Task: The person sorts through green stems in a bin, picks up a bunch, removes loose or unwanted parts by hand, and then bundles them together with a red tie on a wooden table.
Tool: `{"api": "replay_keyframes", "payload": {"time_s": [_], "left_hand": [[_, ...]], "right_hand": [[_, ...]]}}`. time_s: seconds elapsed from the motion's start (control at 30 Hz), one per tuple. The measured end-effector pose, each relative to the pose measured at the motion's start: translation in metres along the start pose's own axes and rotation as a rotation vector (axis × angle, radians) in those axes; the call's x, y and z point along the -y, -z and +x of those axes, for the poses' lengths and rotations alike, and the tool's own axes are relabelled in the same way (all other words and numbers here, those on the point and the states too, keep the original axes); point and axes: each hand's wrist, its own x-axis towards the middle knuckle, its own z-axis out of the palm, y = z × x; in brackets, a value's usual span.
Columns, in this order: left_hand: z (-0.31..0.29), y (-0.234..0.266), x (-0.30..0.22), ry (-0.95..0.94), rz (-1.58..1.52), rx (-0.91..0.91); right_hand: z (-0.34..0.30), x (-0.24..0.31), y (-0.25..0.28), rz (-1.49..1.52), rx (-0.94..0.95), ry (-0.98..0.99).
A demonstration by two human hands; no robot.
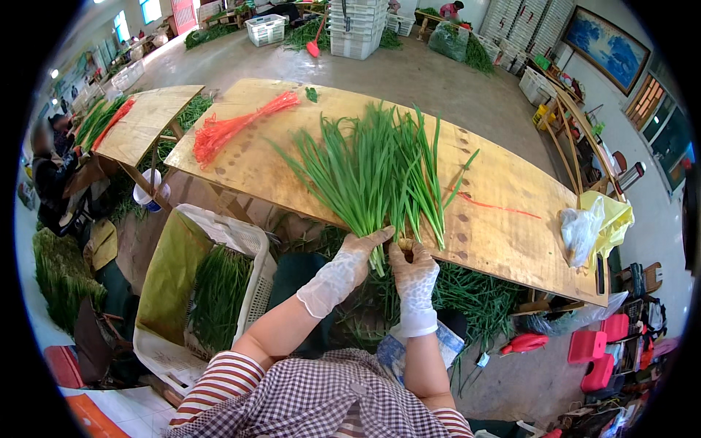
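Long green garlic chives (365,164) lie fanned over the wooden table in front of me, leaf tips pointing away and pale stem ends at the near edge. My left hand (354,263), in a whitish glove, is closed round the stems of the left bunch, whose ends poke out below the fingers. Beside it my right hand (414,274), gloved too, has thumb and fingers curled together at the stem ends of the middle part. A looser group of chives (431,190) rests just right of that. One red tie strip (500,207) lies on the wood farther right.
A heap of red tie strips (237,130) lies at the table's (307,197) far left. White crate (255,292) with chives stands below left. Plastic bags (584,226) sit at the right end. Loose greens (475,299) cover the floor underneath. Another person (55,168) sits at a left table.
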Motion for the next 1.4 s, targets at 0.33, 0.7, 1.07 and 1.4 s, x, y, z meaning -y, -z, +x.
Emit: {"api": "replay_keyframes", "payload": {"time_s": [0.33, 0.7, 1.07, 1.4], "left_hand": [[0.014, 0.014, -0.009, 0.026, -0.082, 0.023], [-0.003, 0.021, 0.001, 0.017, 0.018, 0.083], [-0.006, 0.021, 0.002, 0.009, 0.080, -0.112], [0.006, 0.033, 0.017, -0.113, 0.037, -0.101]], "right_hand": [[-0.049, -0.026, 0.021, -0.272, 0.177, 0.035], [-0.020, 0.005, 0.016, 0.321, 0.293, -0.194], [-0.007, -0.019, 0.000, 0.371, 0.227, -0.308], [-0.003, -0.001, -0.011, 0.569, 0.295, -0.480]]}}
